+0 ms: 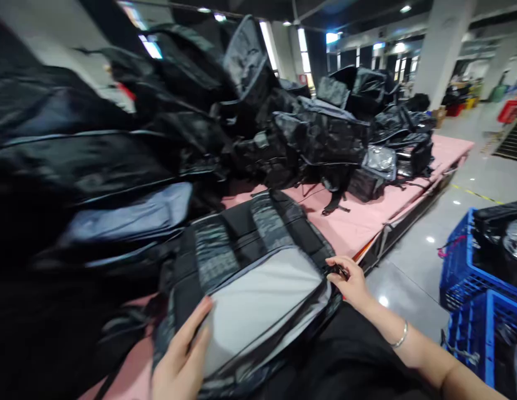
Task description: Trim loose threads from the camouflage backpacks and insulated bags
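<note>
A black backpack with camouflage-patterned shoulder straps [264,222] lies straps up in front of me. Its near compartment is unzipped, baring a pale grey lining [262,305]. My left hand [183,353] grips the bag's left edge beside the lining, its fingertips slightly blurred. At the opposite side, my right hand [347,280] pinches a small dark piece at the bag's right edge; whether it is a strap end or a zipper pull I cannot make out. The bag's lower edge rests against my dark clothing.
Black backpacks, several of them open [325,130], are heaped along the pink-covered table [337,222]. More dark bags [75,166] pile up close on my left. Blue crates [456,278] holding black items stand on the floor at right. A pillar [443,50] rises behind.
</note>
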Available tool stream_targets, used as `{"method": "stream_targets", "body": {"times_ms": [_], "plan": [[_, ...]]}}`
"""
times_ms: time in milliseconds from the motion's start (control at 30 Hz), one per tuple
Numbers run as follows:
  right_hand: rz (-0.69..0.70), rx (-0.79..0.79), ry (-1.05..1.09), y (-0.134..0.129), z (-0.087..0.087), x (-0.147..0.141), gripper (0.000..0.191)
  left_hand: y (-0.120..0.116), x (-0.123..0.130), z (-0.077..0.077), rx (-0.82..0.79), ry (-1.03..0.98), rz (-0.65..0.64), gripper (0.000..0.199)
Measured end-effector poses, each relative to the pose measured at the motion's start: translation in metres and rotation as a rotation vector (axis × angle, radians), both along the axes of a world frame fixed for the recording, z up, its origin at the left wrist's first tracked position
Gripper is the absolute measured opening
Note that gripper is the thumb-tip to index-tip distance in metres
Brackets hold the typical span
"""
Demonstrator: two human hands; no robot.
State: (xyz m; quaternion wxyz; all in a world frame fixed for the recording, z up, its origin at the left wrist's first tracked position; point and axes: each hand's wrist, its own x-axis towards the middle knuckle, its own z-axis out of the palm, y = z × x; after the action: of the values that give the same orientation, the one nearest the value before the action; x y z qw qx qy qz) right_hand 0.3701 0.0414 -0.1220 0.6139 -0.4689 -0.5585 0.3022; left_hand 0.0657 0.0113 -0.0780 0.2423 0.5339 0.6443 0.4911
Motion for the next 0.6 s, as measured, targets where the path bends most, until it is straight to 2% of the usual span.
{"method": "stream_targets", "body": {"times_ms": [100,167,267,367,467,600], "plan": [[0.062,-0.033,-0.135,0.003,0.010,-0.009,0.027,-0.005,-0.002,0.002,-0.097,-0.288,0.053,0.052],[0.009,-0.073,-0.187,0.006,0.014,-0.015,0.021,-0.005,-0.001,0.003,-0.062,-0.447,0.046,0.049],[-0.038,-0.196,-0.155,0.012,0.017,-0.018,0.031,-0.005,-0.004,0.003,0.018,-0.642,-0.011,0.043],[-0.036,-0.297,-0.114,0.018,0.017,-0.016,0.041,-0.006,-0.011,0.001,0.060,-0.776,-0.047,0.042],[-0.014,-0.324,-0.087,0.021,0.015,-0.012,0.042,-0.005,-0.013,0.001,0.078,-0.868,-0.050,0.043],[0.066,-0.325,0.029,0.020,0.011,-0.004,0.042,-0.014,-0.015,0.003,0.183,-1.024,0.030,0.032]]}}
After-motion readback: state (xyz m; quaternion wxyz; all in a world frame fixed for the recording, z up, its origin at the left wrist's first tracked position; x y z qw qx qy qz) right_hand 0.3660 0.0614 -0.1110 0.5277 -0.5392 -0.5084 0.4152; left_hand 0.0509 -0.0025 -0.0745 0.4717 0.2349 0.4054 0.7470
